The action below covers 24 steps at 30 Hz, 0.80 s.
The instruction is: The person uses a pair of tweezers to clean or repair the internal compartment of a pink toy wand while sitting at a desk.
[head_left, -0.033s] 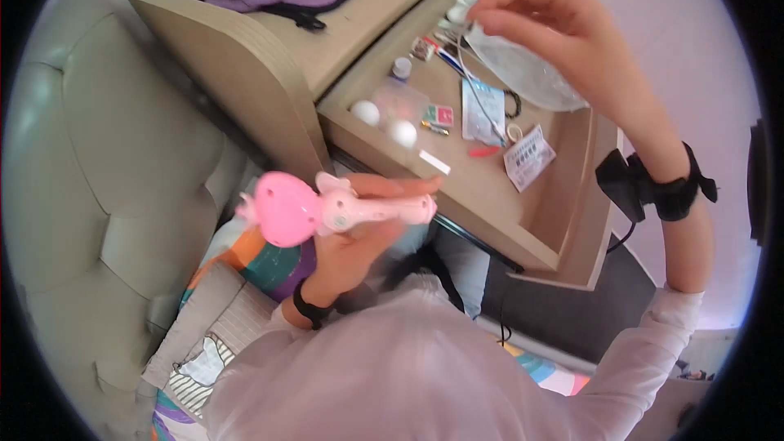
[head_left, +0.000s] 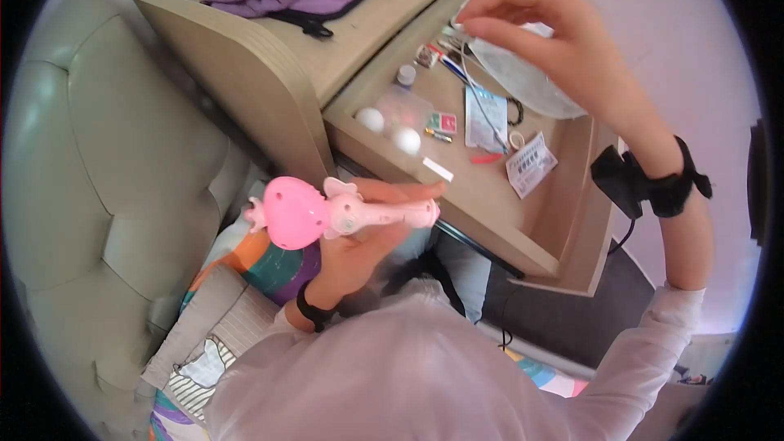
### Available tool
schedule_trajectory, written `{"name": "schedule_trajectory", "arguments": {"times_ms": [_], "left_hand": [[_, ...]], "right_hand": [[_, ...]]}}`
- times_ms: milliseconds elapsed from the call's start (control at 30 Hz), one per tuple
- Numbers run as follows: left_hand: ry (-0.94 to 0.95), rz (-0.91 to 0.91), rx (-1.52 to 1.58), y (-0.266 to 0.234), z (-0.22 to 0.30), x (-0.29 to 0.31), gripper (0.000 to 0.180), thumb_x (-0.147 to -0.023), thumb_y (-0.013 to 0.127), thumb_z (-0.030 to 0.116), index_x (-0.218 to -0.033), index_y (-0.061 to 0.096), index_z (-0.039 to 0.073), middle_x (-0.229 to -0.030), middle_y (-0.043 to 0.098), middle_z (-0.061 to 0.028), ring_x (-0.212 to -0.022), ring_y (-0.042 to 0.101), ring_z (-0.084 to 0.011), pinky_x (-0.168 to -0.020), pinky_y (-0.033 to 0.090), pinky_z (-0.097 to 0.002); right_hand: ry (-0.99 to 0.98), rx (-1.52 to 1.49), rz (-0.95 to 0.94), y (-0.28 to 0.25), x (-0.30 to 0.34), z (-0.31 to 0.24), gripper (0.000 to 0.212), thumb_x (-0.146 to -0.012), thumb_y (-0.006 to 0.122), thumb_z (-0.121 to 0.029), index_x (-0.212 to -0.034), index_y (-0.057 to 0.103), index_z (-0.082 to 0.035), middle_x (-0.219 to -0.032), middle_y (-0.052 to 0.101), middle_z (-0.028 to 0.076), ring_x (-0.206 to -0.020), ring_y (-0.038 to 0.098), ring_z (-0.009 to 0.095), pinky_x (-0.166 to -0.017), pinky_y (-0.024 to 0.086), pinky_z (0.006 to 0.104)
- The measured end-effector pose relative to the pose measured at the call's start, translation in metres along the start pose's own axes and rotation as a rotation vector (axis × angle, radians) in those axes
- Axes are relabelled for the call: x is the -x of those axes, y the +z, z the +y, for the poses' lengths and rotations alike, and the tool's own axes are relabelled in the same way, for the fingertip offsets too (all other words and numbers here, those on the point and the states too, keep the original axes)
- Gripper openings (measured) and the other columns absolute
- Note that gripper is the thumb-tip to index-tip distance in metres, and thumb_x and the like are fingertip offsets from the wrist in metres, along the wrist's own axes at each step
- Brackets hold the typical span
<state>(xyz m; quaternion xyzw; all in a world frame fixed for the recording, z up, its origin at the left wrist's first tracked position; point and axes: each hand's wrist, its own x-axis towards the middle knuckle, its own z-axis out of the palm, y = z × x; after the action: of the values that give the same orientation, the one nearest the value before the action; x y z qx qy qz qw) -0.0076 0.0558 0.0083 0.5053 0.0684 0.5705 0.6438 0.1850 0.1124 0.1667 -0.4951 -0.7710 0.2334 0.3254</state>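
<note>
While the wand (head_left: 347, 214) is held in the left hand (head_left: 359, 253), its handle laid along the fingers and its broad head projecting to that hand's left, the right hand (head_left: 535, 33) is poised over the far part of the drawer (head_left: 494, 188), thumb and fingers nearly together. Whether the cable (head_left: 480, 96) at those fingertips is pinched cannot be told. If it were caught and pulled, the packet (head_left: 486, 124) between the hands could be dragged along, since it is crossed by the cable; the sachet (head_left: 531, 165), near the cable's end, might be shifted too. The bag (head_left: 531, 77) beneath the right hand could be snagged if the palm were lowered, its thin film seeming loose. Ahead of the left hand, two balls (head_left: 406, 140) could be set rolling by a knock against the drawer, being round and apparently unsecured. The wand itself might be tipped from the left hand, its wide head being unsupported, if the grip were slackened during a reach by the right.
</note>
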Motion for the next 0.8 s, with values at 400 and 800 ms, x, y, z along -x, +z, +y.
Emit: {"name": "schedule_trajectory", "arguments": {"times_ms": [400, 800], "left_hand": [[-0.126, 0.069, 0.037, -0.003, -0.009, 0.01, 0.016, -0.078, 0.052, -0.003, -0.092, 0.047, -0.002, -0.099, 0.056, -0.0195, -0.094, 0.054, -0.0248, -0.081, 0.043, -0.0329], [-0.133, 0.098, 0.097, -0.002, -0.015, 0.004, 0.016, -0.078, 0.052, -0.002, -0.093, 0.048, -0.002, -0.099, 0.055, -0.0181, -0.097, 0.053, -0.0243, -0.084, 0.041, -0.0336]], "right_hand": [[-0.435, 0.344, -0.006, 0.057, -0.06, 0.028, 0.019, -0.074, 0.054, -0.017, -0.084, 0.061, -0.002, -0.073, 0.057, 0.01, -0.067, 0.054, 0.024, -0.062, 0.043, 0.0317], [-0.526, 0.418, 0.051, 0.064, -0.057, 0.045, 0.019, -0.075, 0.055, -0.018, -0.087, 0.062, -0.006, -0.081, 0.054, 0.004, -0.081, 0.048, 0.022, -0.071, 0.041, 0.0305]]}}
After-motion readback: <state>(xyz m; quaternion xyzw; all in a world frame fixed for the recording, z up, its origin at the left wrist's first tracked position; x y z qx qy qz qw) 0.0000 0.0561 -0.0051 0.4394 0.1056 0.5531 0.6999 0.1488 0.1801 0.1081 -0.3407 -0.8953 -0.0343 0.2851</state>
